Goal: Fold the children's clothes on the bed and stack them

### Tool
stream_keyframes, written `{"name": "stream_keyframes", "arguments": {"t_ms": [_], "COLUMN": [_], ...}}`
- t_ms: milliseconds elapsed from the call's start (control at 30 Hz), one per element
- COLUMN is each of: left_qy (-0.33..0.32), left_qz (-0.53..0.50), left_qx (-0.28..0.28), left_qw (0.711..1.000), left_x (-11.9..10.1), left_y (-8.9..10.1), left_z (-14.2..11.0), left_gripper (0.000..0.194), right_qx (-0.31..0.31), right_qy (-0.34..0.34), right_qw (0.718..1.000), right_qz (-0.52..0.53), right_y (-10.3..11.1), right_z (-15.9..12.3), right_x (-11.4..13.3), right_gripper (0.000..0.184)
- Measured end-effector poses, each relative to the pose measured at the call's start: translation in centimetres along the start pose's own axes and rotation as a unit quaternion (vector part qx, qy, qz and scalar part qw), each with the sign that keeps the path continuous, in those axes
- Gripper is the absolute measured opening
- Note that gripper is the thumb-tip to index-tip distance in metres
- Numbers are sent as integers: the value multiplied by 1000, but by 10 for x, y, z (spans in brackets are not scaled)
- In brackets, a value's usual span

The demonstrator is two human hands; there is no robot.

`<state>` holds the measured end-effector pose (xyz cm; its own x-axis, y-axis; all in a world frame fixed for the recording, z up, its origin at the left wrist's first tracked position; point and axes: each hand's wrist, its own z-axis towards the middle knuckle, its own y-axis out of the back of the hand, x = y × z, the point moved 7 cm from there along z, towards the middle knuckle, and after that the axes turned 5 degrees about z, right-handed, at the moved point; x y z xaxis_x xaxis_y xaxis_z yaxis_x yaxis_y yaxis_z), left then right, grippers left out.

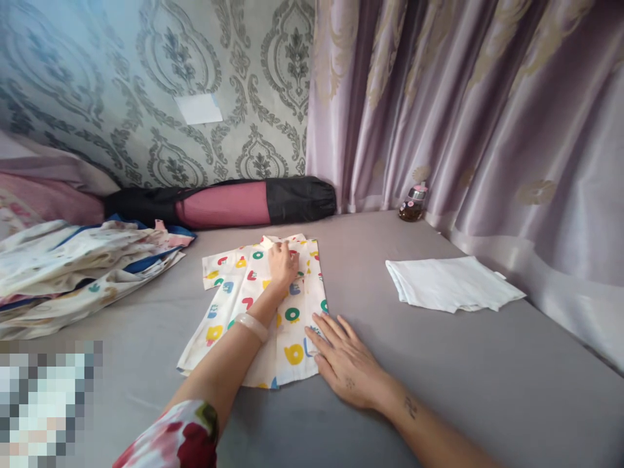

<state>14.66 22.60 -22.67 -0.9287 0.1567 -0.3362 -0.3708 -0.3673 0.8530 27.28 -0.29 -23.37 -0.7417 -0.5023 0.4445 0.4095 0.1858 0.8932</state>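
A small white short-sleeved shirt (253, 325) printed with colourful letters lies spread on the grey sheet in front of me. Its left sleeve sticks out, while the right side is folded inward to a straight edge. Near the collar, my left hand (283, 265) is closed on the shirt fabric with curled fingers; a pale bangle (252, 327) circles that wrist. My right hand (347, 359) lies flat with fingers spread, its fingertips on the lower right edge of the shirt.
A heap of printed clothes (73, 266) lies at left. Behind the shirt is a long pink and black bag (224, 203) against the wall. A folded white cloth item (451, 283) rests at right, and a bottle with dark liquid (412, 203) stands by the curtain (439, 117).
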Motion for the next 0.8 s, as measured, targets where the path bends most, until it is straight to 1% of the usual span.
{"name": "stream_keyframes", "arguments": {"t_ms": [33, 100, 133, 167, 200, 367, 467, 567, 667, 800], "left_qy": [62, 168, 202, 221, 226, 200, 194, 186, 164, 101], "left_qz": [8, 4, -4, -14, -25, -114, -189, -244, -264, -247], "left_qx": [-6, 17, 32, 44, 48, 19, 4, -2, -1, 25], "left_qw": [998, 986, 979, 974, 973, 973, 963, 952, 950, 964], "left_x": [9, 25, 31, 34, 36, 44, 48, 49, 44, 29], "left_y": [3, 3, 0, -3, -5, -13, -15, -16, -15, -13], "left_z": [2, 2, 0, -1, -2, -5, -5, -6, -5, -2], "left_gripper": [51, 63, 66, 67, 66, 60, 56, 57, 54, 38], "right_qx": [-4, -9, -10, -9, -9, -11, -13, -9, -2, -3], "right_qy": [1, 3, 2, 2, 1, 5, 7, 5, 3, 2], "right_qw": [1000, 1000, 1000, 1000, 1000, 1000, 1000, 1000, 1000, 1000], "right_qz": [0, 0, -1, 0, 0, -4, -11, -11, -14, -15], "right_y": [0, 1, 1, 1, 1, -1, -2, -3, -2, 0], "right_z": [0, -1, -1, -1, -2, -1, 0, 0, 1, 1], "right_x": [0, 0, 0, -1, -1, -1, -1, -2, -1, 0], "right_gripper": [49, 49, 49, 49, 49, 49, 50, 50, 50, 50]}}
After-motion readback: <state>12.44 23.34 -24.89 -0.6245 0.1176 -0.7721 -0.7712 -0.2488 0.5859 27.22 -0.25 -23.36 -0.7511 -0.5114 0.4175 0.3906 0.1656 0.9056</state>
